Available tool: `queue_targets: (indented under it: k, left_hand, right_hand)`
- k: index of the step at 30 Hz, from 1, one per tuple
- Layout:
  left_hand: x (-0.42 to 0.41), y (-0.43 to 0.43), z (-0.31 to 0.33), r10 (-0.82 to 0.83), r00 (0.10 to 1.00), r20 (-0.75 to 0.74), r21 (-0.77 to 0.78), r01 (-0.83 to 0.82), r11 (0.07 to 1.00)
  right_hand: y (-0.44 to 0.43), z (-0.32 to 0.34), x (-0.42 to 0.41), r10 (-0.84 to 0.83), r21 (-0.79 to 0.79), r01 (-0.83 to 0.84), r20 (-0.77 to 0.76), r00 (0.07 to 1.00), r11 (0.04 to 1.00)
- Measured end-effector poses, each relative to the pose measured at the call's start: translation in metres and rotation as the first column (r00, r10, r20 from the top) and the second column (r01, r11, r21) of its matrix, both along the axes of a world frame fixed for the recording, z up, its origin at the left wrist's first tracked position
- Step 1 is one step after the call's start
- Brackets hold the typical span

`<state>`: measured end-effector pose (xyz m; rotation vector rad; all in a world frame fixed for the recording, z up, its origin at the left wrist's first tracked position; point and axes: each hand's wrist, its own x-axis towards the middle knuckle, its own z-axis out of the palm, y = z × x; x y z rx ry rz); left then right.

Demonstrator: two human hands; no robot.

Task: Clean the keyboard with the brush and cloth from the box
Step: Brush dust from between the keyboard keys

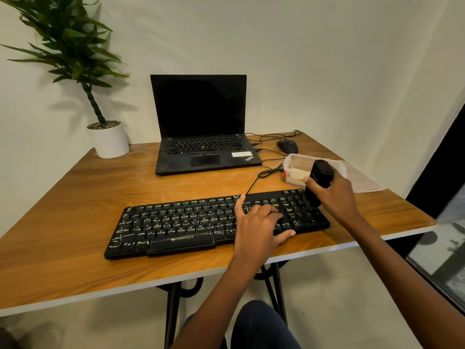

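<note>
Beyond the knee (261,323), left hand (256,222) lay flat on the crosswise keyboard (176,222); right hand (337,195) gripped the brush (322,172) upright over its right end

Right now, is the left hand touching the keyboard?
Touching. The head view shows the left hand lying on the right half of the keyboard, fingers spread over the keys, thumb at its front edge; the right hand holds the brush.

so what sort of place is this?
Likely a small office or home desk corner: an open black laptop on a wooden-topped table, a black wired keyboard and dark mouse, and a green plant in a white pot by a plain white wall.
</note>
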<state>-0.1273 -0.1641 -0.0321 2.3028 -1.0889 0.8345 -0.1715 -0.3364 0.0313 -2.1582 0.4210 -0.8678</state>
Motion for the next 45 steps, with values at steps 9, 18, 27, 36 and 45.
queue_targets:
  k: [9,18,27,36,45]
  left_hand:
    - [0.001,0.001,0.0,0.006,1.0,0.02,0.004,-0.006,1.0]
    - [0.001,0.001,-0.001,0.009,1.0,0.027,0.01,-0.009,1.0]
    - [0.001,0.001,0.0,0.002,1.0,0.013,-0.002,-0.002,1.0]
    - [0.001,0.001,-0.001,-0.01,1.0,-0.001,-0.004,0.01,1.0]
    - [0.0,0.002,-0.002,-0.029,1.0,-0.011,0.013,0.029,0.999]
  right_hand:
    - [0.004,0.002,-0.004,0.021,0.098,-0.019,-0.02,1.0,0.995]
    - [0.023,0.008,-0.001,-0.002,0.011,0.004,-0.139,0.99,1.0]
    - [0.02,0.014,0.005,0.011,-0.018,-0.016,-0.269,0.963,1.0]
    - [0.02,0.012,0.017,0.036,0.075,-0.019,-0.228,0.973,0.997]
    - [0.024,0.011,0.029,-0.007,-0.043,-0.003,-0.239,0.971,0.999]
